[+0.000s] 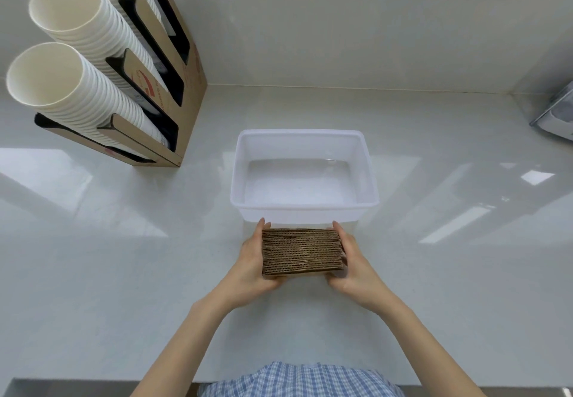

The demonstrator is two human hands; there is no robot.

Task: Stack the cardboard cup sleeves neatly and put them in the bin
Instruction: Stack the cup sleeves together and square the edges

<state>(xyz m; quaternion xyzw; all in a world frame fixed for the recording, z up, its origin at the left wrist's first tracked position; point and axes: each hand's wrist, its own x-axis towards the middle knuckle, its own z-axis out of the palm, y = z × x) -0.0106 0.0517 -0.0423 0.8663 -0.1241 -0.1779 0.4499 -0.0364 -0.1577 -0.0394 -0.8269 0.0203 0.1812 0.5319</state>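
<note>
Stack of cardboard sleeves sits clamped between left hand and right hand, pressed at its ends, just near of the empty bin on the desk.

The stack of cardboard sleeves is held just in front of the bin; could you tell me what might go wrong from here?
1. The stack of sleeves is only squeezed at its ends between the left hand and right hand, so middle sleeves could buckle or drop out as it is lifted.
2. The bin looks light and sits right against the stack; clipping its near rim could shove it away.
3. Releasing unevenly may splay the neat stack.
</note>
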